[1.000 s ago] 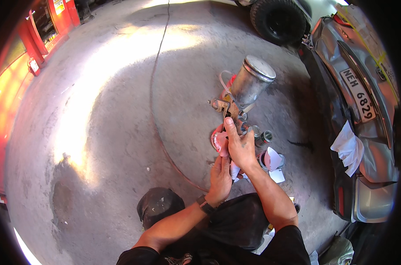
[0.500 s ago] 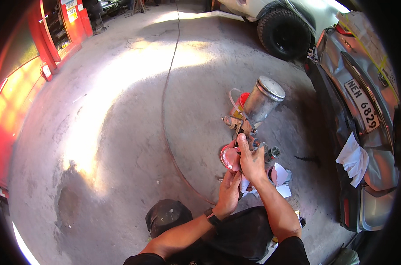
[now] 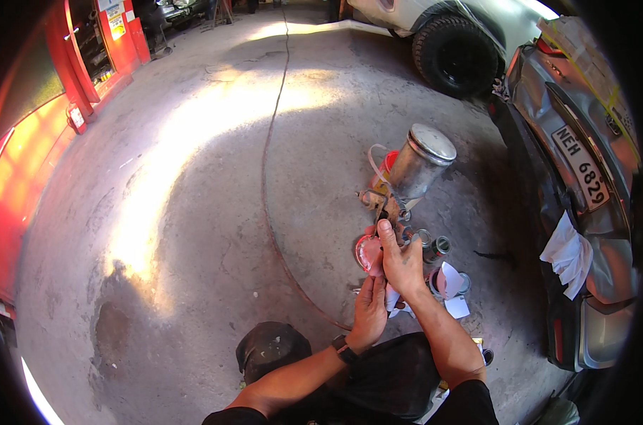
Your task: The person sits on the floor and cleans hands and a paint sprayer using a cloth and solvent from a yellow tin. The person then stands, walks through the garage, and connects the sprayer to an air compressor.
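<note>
Right hand (image 3: 403, 269) beside my left hand (image 3: 369, 312), poses barely changed; grips hidden, cannot tell; rusty metal tool (image 3: 391, 207), long axis slanting away leftward.

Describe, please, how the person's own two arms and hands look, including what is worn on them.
Both the left hand and the right hand are bare, without gloves. A dark wristband, apparently a watch, is worn on the left; the right wrist shows none. Black sleeves end near the elbows, leaving the forearms uncovered.
</note>
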